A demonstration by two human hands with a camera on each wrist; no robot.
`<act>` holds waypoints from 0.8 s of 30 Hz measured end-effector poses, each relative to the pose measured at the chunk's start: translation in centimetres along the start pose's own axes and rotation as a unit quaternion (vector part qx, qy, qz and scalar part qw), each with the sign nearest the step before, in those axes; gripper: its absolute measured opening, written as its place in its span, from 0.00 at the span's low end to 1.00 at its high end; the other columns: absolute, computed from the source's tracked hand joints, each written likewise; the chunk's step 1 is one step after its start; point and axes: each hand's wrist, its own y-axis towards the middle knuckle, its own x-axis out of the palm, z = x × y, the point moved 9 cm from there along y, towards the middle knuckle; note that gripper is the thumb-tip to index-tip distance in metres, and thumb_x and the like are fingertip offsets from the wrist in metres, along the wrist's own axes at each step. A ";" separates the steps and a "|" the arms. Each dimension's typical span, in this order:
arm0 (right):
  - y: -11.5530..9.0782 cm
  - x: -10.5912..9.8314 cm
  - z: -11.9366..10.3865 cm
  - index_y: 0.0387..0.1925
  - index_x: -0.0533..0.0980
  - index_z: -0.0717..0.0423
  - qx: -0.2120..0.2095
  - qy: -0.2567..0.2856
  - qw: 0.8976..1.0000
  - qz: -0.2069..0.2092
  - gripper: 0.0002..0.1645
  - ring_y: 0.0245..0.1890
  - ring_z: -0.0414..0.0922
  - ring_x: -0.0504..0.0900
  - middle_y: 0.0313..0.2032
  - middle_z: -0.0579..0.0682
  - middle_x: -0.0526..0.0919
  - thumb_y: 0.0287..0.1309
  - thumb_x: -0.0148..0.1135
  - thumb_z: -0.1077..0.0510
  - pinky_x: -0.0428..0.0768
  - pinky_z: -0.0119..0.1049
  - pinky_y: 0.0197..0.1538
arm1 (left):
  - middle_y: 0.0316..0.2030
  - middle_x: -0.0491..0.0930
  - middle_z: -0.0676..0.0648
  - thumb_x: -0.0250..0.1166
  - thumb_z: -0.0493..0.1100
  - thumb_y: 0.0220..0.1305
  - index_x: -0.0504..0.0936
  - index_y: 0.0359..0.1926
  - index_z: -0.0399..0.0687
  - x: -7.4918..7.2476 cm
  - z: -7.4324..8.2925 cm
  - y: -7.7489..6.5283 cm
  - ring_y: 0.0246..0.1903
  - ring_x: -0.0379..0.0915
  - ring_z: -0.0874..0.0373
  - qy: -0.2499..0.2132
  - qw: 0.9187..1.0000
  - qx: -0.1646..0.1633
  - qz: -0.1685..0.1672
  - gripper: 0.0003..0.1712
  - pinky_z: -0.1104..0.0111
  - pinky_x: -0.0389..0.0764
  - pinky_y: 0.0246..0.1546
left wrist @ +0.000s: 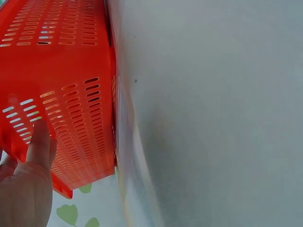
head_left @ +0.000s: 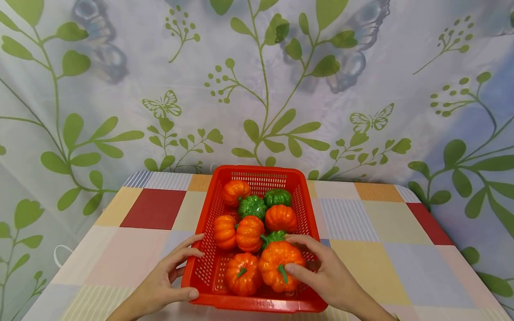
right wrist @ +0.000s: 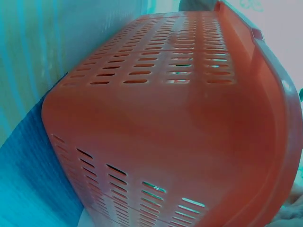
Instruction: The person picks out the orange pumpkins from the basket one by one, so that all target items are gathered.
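Observation:
A red plastic basket with slotted walls holds several small toy pumpkins, orange and green. My right hand reaches over its right rim and holds a large orange pumpkin at the front right, thumb beside the green stem, fingers on its far side. The left hand grips the basket's left rim near the front corner; in the left wrist view its fingers lie against the outer wall. Beside the held pumpkin sits another orange pumpkin. A green one is partly hidden behind it.
The basket stands on a table with a checked patchwork cloth. Farther back in it lie green pumpkins and orange pumpkins. Behind the table hangs a pale curtain with green leaves and butterflies.

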 end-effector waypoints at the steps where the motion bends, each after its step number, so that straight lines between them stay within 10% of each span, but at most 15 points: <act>1: 0.0 -0.1 0.0 0.58 0.74 0.53 0.001 0.006 1.000 0.000 0.23 0.48 0.45 0.79 0.54 0.52 0.79 0.61 0.67 0.61 0.86 0.39 0.36 | 0.73 0.48 0.34 0.68 0.28 0.56 0.69 0.60 0.34 0.0 0.0 0.0 0.65 0.62 0.51 0.000 1.000 -0.001 0.001 0.30 0.56 0.82 0.48; 13: -0.6 -1.5 -0.9 0.64 0.71 0.57 -0.068 0.035 0.997 0.011 0.31 0.50 0.44 0.77 0.55 0.56 0.75 0.59 0.63 0.72 0.85 0.40 0.44 | 0.74 0.48 0.35 0.68 0.29 0.57 0.69 0.60 0.34 0.0 -0.2 -0.1 0.65 0.62 0.53 -0.004 1.000 -0.012 0.003 0.30 0.56 0.82 0.48; 24: -1.4 -3.7 -0.4 0.61 0.70 0.60 -0.034 0.049 0.997 0.042 0.29 0.48 0.44 0.78 0.54 0.54 0.77 0.59 0.63 0.73 0.86 0.42 0.39 | 0.74 0.48 0.37 0.68 0.30 0.58 0.69 0.60 0.35 -0.1 -0.4 0.0 0.65 0.62 0.58 0.000 1.000 -0.022 0.006 0.29 0.57 0.82 0.47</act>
